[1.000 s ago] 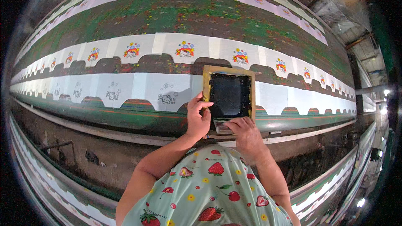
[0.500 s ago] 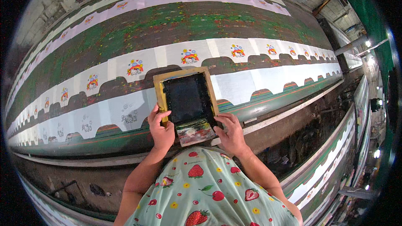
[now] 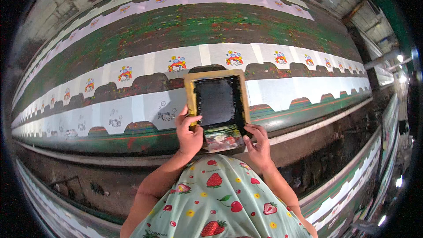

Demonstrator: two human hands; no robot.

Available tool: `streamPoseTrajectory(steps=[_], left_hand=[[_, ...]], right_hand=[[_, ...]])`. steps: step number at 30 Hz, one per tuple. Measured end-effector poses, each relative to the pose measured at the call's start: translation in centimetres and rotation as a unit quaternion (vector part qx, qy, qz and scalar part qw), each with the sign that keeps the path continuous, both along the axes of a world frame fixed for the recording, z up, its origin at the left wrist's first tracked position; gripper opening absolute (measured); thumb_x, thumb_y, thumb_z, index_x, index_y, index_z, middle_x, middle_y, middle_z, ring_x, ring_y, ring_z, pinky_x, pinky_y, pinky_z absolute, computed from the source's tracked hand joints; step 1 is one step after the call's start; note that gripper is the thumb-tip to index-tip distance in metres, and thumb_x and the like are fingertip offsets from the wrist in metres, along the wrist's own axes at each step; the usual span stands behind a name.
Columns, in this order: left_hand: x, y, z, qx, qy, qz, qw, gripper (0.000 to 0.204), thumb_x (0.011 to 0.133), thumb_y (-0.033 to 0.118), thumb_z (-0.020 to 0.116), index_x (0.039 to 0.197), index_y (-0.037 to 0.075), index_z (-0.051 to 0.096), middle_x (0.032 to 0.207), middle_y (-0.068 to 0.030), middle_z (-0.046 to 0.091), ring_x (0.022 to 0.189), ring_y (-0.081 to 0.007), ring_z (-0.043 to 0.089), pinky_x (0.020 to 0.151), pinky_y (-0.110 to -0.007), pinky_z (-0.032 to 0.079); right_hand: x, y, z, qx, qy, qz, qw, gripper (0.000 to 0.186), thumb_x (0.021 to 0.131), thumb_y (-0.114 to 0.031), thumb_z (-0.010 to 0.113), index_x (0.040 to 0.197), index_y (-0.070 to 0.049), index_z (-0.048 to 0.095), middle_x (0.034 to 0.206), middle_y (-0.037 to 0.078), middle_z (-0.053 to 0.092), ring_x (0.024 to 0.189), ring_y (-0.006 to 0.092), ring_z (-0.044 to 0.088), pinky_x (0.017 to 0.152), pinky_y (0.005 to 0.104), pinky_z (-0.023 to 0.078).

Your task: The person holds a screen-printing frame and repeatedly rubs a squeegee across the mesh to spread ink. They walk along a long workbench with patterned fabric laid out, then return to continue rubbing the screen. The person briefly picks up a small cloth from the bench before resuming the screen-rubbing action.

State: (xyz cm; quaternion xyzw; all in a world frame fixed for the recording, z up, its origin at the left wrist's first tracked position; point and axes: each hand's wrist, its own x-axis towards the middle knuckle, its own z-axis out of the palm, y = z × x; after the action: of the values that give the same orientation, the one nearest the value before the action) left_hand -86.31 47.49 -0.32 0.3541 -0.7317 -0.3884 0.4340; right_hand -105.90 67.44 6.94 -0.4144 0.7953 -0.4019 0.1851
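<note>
A wood-rimmed printing screen with a dark mesh is before me, over the near row of white fabric pieces. Wet, smeared ink in black, white and red lies at its lower end. My left hand grips the left rim, with a finger reaching over onto the inner edge. At the lower right corner, my right hand holds the other rim between thumb and fingers. Just left of the screen, a black outline print shows on a white fabric piece. Whatever lies under the screen is hidden.
Behind the screen runs a row of white pieces with coloured rainbow prints. Farther back lies a pink row on the long, ink-stained table. A pale rail follows its near edge. Another table with fabric stands at lower right.
The screen has shifted right along the near row, with both hands still on it. One more black outline print is now uncovered to its left. My view has shifted too.
</note>
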Motion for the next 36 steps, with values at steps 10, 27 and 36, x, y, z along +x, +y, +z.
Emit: streamPoseTrajectory(steps=[10,27,36], left_hand=[[-4.1,1.8,-0.5,0.019,-0.016,0.007,1.000,0.042,0.081,-0.019,0.069,0.114,0.006,0.078,0.165,-0.0253,0.058,0.145,-0.0394,0.060,0.119,-0.046,0.049],[-3.7,1.9,-1.7,0.086,-0.019,0.029,0.996,0.042,0.078,-0.016,0.072,0.113,0.008,0.077,0.162,-0.0228,0.061,0.145,-0.0413,0.060,0.120,-0.049,0.050],[-2.9,1.1,-1.5,0.096,0.026,0.000,0.995,0.044,0.092,-0.014,0.069,0.128,0.010,0.078,0.158,-0.0221,0.063,0.144,-0.0398,0.062,0.121,-0.049,0.049]], right_hand=[[-3.2,-0.6,2.2,-0.014,0.191,0.294,0.936,0.056,0.081,-0.016,0.093,0.134,-0.010,0.077,0.139,0.014,0.070,0.132,0.0390,0.066,0.109,0.0546,0.055],[-8.6,-10.0,5.4,0.125,0.168,0.416,0.885,0.042,0.089,-0.001,0.069,0.129,-0.009,0.079,0.117,0.019,0.075,0.114,0.0429,0.072,0.102,0.0532,0.060],[-12.8,-20.5,2.4,0.113,0.235,0.332,0.906,0.046,0.089,-0.002,0.067,0.133,-0.011,0.077,0.129,0.021,0.078,0.123,0.0449,0.073,0.107,0.0560,0.060]])
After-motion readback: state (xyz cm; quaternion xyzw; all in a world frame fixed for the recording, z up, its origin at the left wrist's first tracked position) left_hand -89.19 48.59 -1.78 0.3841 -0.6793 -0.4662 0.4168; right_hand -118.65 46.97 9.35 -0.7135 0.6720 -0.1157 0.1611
